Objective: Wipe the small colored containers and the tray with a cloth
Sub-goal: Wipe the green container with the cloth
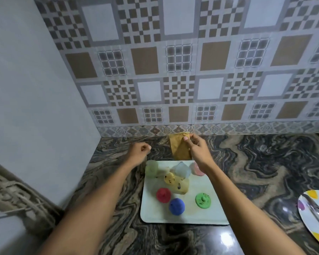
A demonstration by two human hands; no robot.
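A white tray (206,216) lies on the marbled counter. On it stand small containers with colored lids: red (163,194), blue (176,206), green (203,200), yellow (169,178) and pink (197,169). Pale clear containers (180,169) and a greenish one (151,169) sit at the tray's far side. My right hand (196,148) pinches a yellow-brown cloth (179,149) by its top edge, so it hangs above the tray's far rim. My left hand (139,150) hovers to the left of the cloth with its fingers curled and nothing in it.
The dark marbled counter (256,162) meets a patterned tile wall (173,70) at the back and a plain grey wall (26,89) on the left. A white plate with colored dots (315,212) lies at the right edge.
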